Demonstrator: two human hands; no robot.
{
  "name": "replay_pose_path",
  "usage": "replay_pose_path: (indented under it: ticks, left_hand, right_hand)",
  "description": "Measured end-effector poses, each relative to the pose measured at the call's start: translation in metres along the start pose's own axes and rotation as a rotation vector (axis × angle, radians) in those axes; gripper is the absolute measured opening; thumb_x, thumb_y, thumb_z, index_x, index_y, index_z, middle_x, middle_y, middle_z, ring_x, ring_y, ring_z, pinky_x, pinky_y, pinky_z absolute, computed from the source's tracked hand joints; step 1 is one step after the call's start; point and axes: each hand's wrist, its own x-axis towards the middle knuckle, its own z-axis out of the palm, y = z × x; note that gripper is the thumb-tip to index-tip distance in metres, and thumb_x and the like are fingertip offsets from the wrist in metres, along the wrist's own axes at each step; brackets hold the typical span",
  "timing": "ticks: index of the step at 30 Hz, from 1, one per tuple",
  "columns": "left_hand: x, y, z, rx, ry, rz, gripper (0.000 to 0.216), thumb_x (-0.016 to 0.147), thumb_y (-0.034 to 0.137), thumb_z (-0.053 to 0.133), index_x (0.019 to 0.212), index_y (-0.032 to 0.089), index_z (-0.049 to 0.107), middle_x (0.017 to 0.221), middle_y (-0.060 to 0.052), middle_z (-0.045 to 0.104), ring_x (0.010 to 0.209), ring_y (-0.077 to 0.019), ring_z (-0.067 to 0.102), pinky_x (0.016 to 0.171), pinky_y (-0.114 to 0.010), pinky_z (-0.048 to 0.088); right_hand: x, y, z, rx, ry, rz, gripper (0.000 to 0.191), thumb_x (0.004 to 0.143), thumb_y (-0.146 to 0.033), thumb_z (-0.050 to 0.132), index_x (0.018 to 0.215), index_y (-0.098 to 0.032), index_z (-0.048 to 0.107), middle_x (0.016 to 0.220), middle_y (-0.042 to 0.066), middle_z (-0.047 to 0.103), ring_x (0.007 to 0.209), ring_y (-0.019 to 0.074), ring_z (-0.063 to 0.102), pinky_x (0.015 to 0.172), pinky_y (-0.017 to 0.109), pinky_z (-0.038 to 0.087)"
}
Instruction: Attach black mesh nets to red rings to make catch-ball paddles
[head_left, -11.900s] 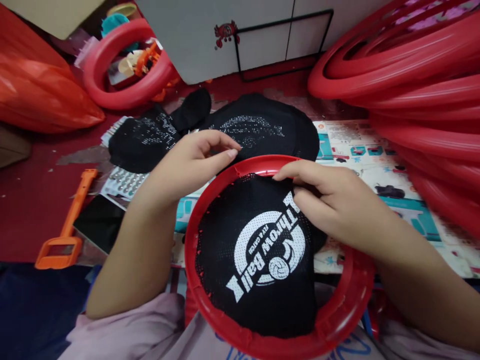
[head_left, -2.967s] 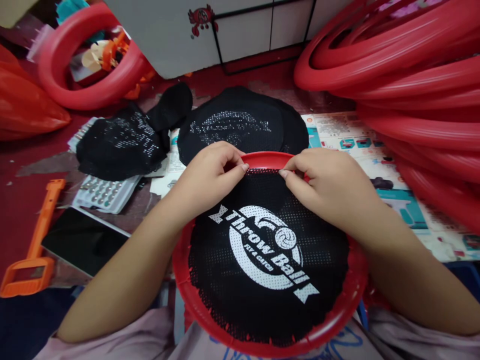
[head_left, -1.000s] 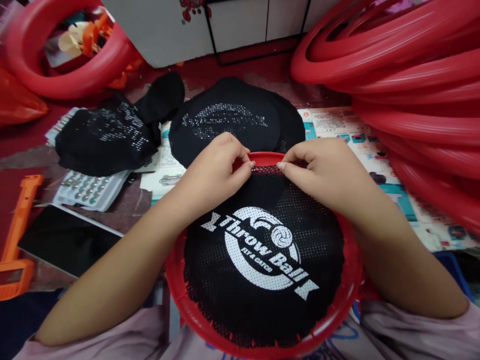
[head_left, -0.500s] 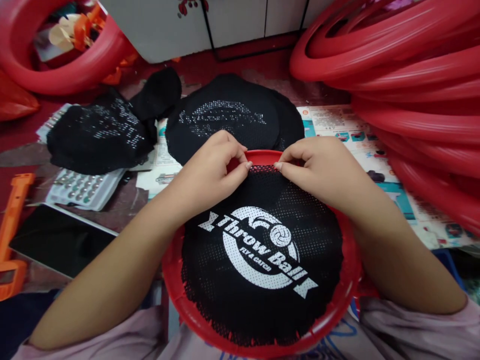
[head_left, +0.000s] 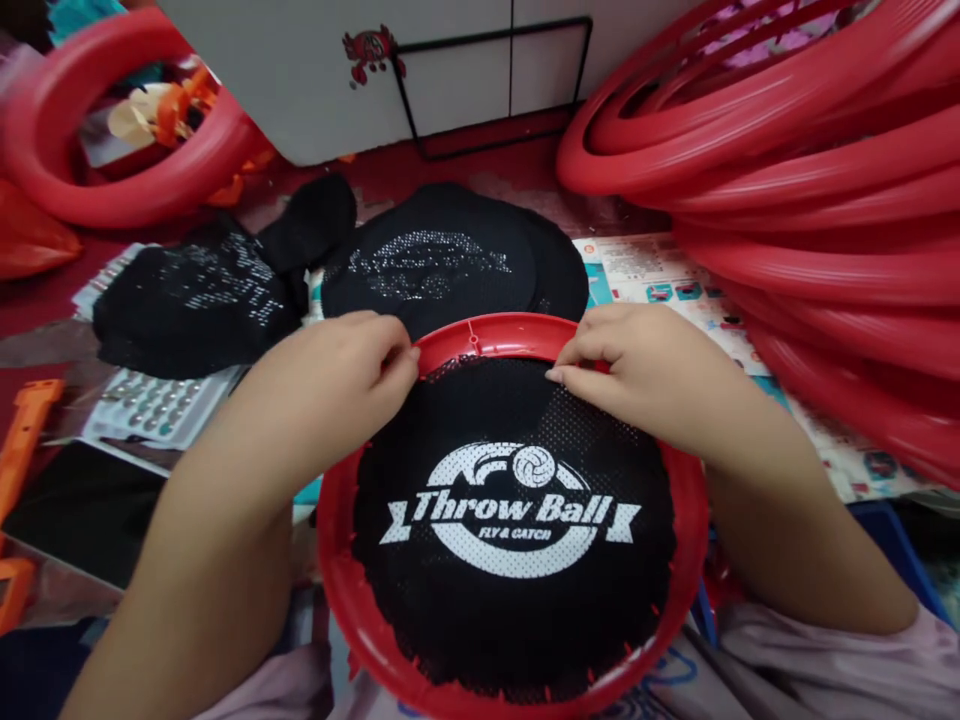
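Note:
A round black mesh cloth (head_left: 517, 410) printed "Throw Ball" in white lies inside a red plastic ring (head_left: 517, 335), which rests against my lap. Small red pegs poke through the cloth's edge along the bottom. My left hand (head_left: 352, 370) is closed at the ring's upper left, thumb and fingertips together at the cloth's edge; what lies between them is partly hidden. With thumb and forefinger, my right hand (head_left: 637, 360) pinches the cloth's edge at the upper right. Between the hands, the ring's inner wall shows above the cloth.
More black mesh cloths (head_left: 442, 255) lie just beyond the ring, with crumpled ones (head_left: 195, 290) to the left. Red rings are stacked (head_left: 810, 200) at the right on printed sheets (head_left: 645, 270). A calculator (head_left: 157, 400), dark tablet-like panel (head_left: 75, 510) and orange plastic part (head_left: 26, 440) sit left.
The ring and cloth have turned anticlockwise, so the print now reads level. My left hand has shifted left along the rim, away from my right hand. The camera view has tilted up slightly.

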Motion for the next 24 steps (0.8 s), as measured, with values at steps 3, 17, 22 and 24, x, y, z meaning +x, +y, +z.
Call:
replay_pose_path:
  ticks: [3,17,22,24]
  left_hand:
    - [0.002,0.013,0.000,-0.147,0.143,0.108,0.021,0.091,0.028,0.044,0.079,0.020,0.060,0.084,-0.006,0.063,0.078,-0.0216,0.060,0.072,-0.036,0.047]
    - [0.009,0.029,0.019,-0.380,0.155,0.229,0.015,0.088,0.021,0.053,0.077,0.017,0.062,0.110,-0.006,0.070,0.103,-0.0193,0.065,0.090,-0.034,0.050]
    - [0.013,0.028,0.021,-0.373,0.170,0.167,0.014,0.091,0.022,0.048,0.080,0.018,0.055,0.112,-0.009,0.069,0.110,-0.0210,0.063,0.093,-0.036,0.049]
    - [0.015,0.028,0.021,-0.372,0.156,0.158,0.014,0.091,0.022,0.047,0.079,0.018,0.054,0.107,-0.008,0.069,0.108,-0.0213,0.063,0.092,-0.036,0.049]
  right_hand:
    - [0.000,-0.005,0.007,-0.143,-0.017,-0.064,0.025,0.092,-0.021,0.054,0.088,-0.017,0.078,0.088,0.008,0.069,0.081,0.0207,0.061,0.067,0.032,0.037]
    - [0.007,0.000,0.022,0.167,0.248,-0.143,0.009,0.083,-0.019,0.069,0.074,-0.018,0.069,0.094,0.006,0.063,0.092,0.0208,0.057,0.086,0.035,0.043]
    - [0.013,0.004,0.028,0.310,0.339,0.030,0.010,0.079,-0.018,0.071,0.071,-0.020,0.067,0.125,0.007,0.062,0.122,0.0273,0.052,0.105,0.047,0.035]
    - [0.015,0.003,0.028,0.353,0.330,0.065,0.010,0.079,-0.016,0.069,0.070,-0.019,0.065,0.131,0.009,0.062,0.126,0.0270,0.053,0.106,0.047,0.036]
